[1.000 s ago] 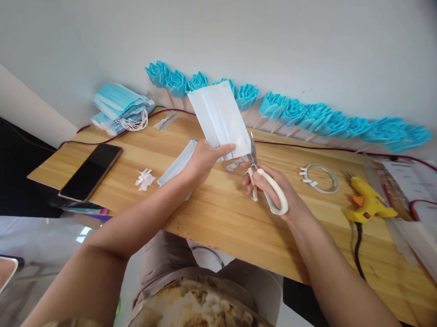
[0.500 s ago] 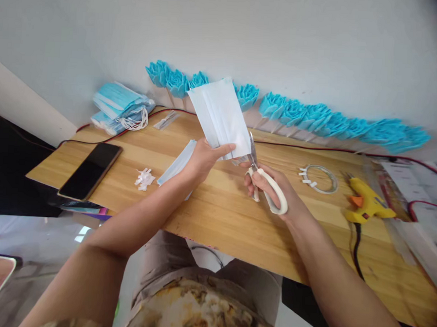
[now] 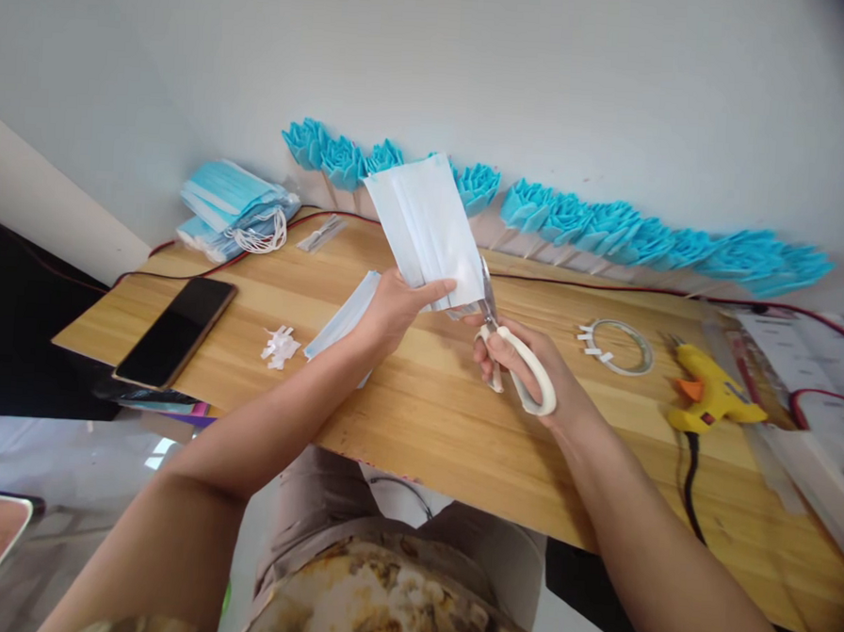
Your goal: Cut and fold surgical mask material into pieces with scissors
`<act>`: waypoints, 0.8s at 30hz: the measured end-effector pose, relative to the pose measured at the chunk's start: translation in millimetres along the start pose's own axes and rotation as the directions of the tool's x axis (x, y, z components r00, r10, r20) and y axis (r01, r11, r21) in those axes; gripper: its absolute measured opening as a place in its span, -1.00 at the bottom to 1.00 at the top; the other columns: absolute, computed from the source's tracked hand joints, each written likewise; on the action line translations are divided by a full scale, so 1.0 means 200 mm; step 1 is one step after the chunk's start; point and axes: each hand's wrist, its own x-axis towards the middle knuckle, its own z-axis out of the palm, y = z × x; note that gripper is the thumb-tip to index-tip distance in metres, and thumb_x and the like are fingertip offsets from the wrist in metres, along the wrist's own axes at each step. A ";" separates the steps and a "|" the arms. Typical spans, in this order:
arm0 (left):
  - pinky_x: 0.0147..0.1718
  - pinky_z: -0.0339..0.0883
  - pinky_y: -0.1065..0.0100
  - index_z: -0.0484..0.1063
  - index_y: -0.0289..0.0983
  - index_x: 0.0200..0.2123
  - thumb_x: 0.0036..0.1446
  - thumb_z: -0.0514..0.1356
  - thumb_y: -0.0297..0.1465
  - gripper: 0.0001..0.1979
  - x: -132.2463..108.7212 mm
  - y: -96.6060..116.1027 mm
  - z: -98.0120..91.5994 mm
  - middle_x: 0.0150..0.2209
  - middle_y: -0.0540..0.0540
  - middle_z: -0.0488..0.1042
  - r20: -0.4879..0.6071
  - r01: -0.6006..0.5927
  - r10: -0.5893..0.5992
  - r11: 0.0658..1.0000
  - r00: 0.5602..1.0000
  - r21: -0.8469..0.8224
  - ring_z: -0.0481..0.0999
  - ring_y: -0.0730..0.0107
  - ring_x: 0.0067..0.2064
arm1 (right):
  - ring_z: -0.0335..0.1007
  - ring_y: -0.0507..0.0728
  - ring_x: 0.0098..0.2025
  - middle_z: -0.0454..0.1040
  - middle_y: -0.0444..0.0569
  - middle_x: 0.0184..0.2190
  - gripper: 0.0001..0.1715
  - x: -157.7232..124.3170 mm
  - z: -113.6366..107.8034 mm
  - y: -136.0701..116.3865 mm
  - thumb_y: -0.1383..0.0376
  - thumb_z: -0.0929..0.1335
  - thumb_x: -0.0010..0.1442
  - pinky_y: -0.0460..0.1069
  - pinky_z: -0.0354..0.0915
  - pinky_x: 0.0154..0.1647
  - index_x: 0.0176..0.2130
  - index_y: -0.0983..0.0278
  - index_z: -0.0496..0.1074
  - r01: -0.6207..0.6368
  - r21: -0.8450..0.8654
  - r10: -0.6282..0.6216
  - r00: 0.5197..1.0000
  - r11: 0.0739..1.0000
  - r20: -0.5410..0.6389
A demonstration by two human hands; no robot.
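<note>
My left hand (image 3: 392, 307) pinches the lower edge of a white face mask (image 3: 427, 224) and holds it upright above the wooden table (image 3: 431, 411). In my right hand (image 3: 533, 364) are white-handled scissors (image 3: 511, 354), fingers through the loops. The blades touch the mask's lower right corner. Another pale blue mask (image 3: 340, 323) lies flat on the table under my left wrist. Small white scraps (image 3: 279, 345) lie just left of it.
A black phone (image 3: 175, 330) lies at the table's left end. A stack of blue masks (image 3: 233, 210) sits at the back left. Blue rosettes (image 3: 610, 233) line the wall. A tape ring (image 3: 617, 344) and a yellow glue gun (image 3: 713, 397) lie to the right.
The mask and both hands have barely shifted. The scissors sit slightly lower at the mask's corner.
</note>
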 end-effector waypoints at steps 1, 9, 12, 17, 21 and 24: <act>0.11 0.39 0.04 0.57 -0.36 -0.14 -0.14 0.50 -0.26 -0.52 0.00 0.00 0.00 -0.09 -0.24 0.64 -0.001 0.004 -0.004 1.000 1.000 0.000 0.58 -0.01 0.05 | 0.30 0.01 -0.52 0.42 -0.11 -0.44 -0.14 0.00 0.00 0.00 -0.25 0.48 0.02 -0.06 0.20 -0.59 0.04 0.34 0.49 -0.001 0.001 0.001 1.000 1.000 -0.002; 0.09 0.40 0.05 0.56 -0.35 -0.18 -0.15 0.49 -0.27 -0.55 0.00 0.00 0.00 -0.09 -0.23 0.64 -0.007 0.032 -0.032 0.999 0.999 -0.013 0.59 0.02 0.02 | 0.28 -0.01 -0.56 0.39 -0.14 -0.49 -0.11 0.01 0.01 0.00 -0.24 0.49 0.01 -0.09 0.18 -0.63 0.05 0.35 0.50 -0.007 0.021 0.008 1.000 1.000 -0.023; 0.09 0.40 0.06 0.56 -0.35 -0.18 -0.14 0.49 -0.27 -0.56 0.00 0.00 0.00 -0.09 -0.23 0.64 0.003 0.025 -0.025 1.000 1.000 -0.013 0.59 0.03 0.02 | 0.26 -0.02 -0.57 0.39 -0.14 -0.50 -0.11 0.00 0.01 0.00 -0.24 0.50 -0.01 -0.10 0.18 -0.65 0.04 0.35 0.51 -0.009 0.027 0.010 0.999 1.000 -0.036; 0.08 0.41 0.06 0.56 -0.34 -0.21 -0.17 0.50 -0.27 -0.56 0.00 0.00 0.00 -0.10 -0.22 0.64 -0.012 0.018 -0.019 1.000 1.000 -0.019 0.59 0.03 0.01 | 0.25 -0.02 -0.61 0.37 -0.16 -0.53 -0.13 0.01 0.02 0.00 -0.23 0.51 -0.03 -0.10 0.15 -0.67 0.00 0.36 0.52 -0.020 0.025 0.021 0.998 1.000 -0.061; 0.09 0.40 0.07 0.57 -0.33 -0.21 -0.20 0.51 -0.26 -0.55 0.01 -0.01 0.00 -0.11 -0.21 0.65 -0.022 0.028 -0.029 0.999 0.999 -0.024 0.59 0.05 0.00 | 0.23 -0.03 -0.62 0.36 -0.16 -0.55 -0.21 0.01 0.02 0.00 -0.21 0.52 -0.05 -0.11 0.12 -0.69 -0.10 0.35 0.55 -0.016 0.040 0.019 0.997 0.999 -0.074; 0.07 0.41 0.08 0.57 -0.33 -0.23 -0.21 0.51 -0.26 -0.55 0.01 -0.01 0.00 -0.13 -0.21 0.65 -0.031 0.036 -0.036 0.999 0.999 -0.018 0.59 0.05 -0.01 | 0.21 -0.04 -0.63 0.34 -0.18 -0.56 -0.21 0.00 0.03 -0.01 -0.18 0.54 -0.06 -0.11 0.10 -0.69 -0.07 0.35 0.56 -0.025 0.045 0.029 0.996 0.999 -0.084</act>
